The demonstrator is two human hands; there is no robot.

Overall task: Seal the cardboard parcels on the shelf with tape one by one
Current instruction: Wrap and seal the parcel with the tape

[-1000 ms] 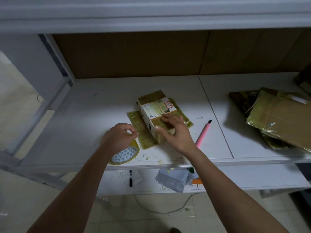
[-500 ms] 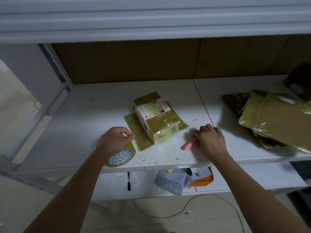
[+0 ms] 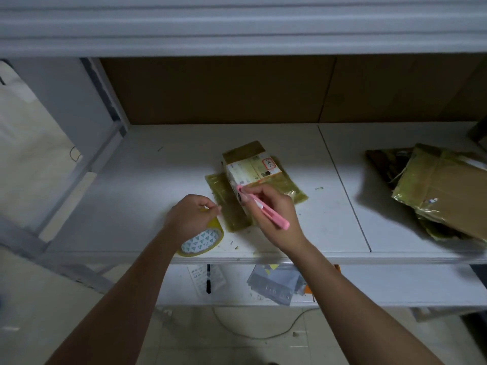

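Right hand [image 3: 274,217] now raised, fingers gripping pink cutter [image 3: 263,209] at parcel [image 3: 253,169], left hand [image 3: 191,217] clutching tape roll [image 3: 203,239]

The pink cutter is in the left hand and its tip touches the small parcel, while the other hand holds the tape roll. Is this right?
Not quite. The head view shows the pink cutter in the right hand, its tip at the small parcel; the left hand holds the tape roll.

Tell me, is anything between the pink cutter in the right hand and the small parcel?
Nothing visible is. The right hand holds the pink cutter with its tip at the small parcel; the left hand, on the tape roll, stays aside.
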